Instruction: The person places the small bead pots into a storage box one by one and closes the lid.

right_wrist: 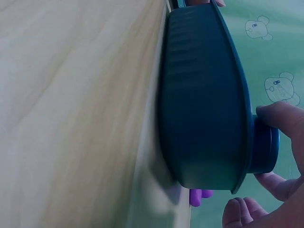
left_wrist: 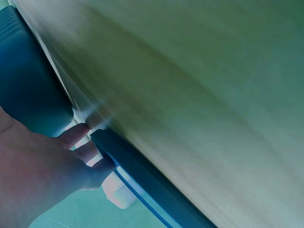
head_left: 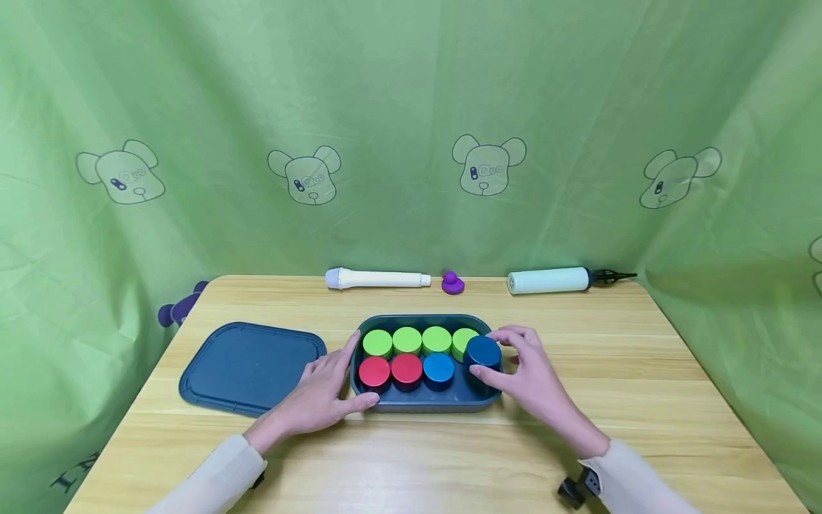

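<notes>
On the table sits a dark blue oval-ended box [head_left: 437, 407] holding a back row of green round pieces [head_left: 407, 338] and a front row with two red round pieces [head_left: 407, 368] and one blue round piece [head_left: 439, 368]. Thumb and fingers of my right hand [head_left: 529, 371] pinch a dark blue cylinder [head_left: 483, 350] by its sides. In the right wrist view, this cylinder sticks up above the box rim at the right end. My left hand [head_left: 321, 392] rests against the box's left end, fingers extended along the side and thumb at the front corner.
A flat dark blue lid [head_left: 250, 364] lies left of the box, near my left hand. Along the back edge are a white microphone [head_left: 382, 279], a purple knobbed piece [head_left: 452, 284] and a pale cylindrical device [head_left: 549, 280] with a black tip. A green curtain [head_left: 398, 107] hangs behind.
</notes>
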{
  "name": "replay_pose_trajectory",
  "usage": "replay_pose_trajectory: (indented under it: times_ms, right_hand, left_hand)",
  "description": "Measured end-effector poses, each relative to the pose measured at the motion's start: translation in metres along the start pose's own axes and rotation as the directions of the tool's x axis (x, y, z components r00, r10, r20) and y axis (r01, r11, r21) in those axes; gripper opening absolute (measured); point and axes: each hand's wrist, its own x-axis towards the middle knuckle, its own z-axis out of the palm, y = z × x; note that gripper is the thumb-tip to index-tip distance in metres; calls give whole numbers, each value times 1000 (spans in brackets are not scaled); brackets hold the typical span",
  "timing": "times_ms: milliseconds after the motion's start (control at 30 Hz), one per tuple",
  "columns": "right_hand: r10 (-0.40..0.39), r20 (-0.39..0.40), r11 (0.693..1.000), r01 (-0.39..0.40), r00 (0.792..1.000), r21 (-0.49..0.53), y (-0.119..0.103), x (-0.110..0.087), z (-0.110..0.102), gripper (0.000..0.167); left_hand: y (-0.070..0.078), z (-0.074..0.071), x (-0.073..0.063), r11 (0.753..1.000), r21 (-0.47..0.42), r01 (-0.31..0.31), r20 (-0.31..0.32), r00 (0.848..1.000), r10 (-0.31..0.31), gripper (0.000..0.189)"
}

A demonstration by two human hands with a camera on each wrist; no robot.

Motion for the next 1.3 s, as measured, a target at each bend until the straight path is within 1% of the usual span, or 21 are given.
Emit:
replay_pose_trajectory:
  times_ms: [167, 400, 533, 767, 933, 1100, 1300]
  right_hand:
    - [28, 12, 999, -28, 1000, -27, 3, 0, 6, 59]
    - [69, 31, 995, -67, 997, -75, 3, -2, 12, 62]
    - [80, 39, 991, -76, 996, -110, 4, -2, 14, 64]
    - [107, 62, 978, -94, 992, -186, -3, -2, 17, 66]
    - [103, 81, 964, -80, 991, -253, -9, -1, 19, 67]
    - [92, 100, 954, -59, 991, -294, -12, 0, 20, 68]
    - [111, 123, 940, -63, 986, -336, -13, 4, 20, 67]
  left_hand:
    - [0, 0, 0, 1000, -3, -2, 1, 1000, 2, 114]
    - [2, -1, -1, 1000, -8, 0, 1, 1000, 0, 114]
    - [2, -2, -1, 1000, -4, 0, 0, 1000, 0, 114]
    - [2, -2, -1, 1000, -8, 3, 4, 1000, -3, 114]
    - [2, -2, -1, 1000, -7, 9, 6, 1000, -9, 114]
    - [1, -2, -2, 1000, -9, 10, 4, 1000, -10, 114]
    - [1, -2, -2, 1000, -13, 0, -5, 1000, 0, 114]
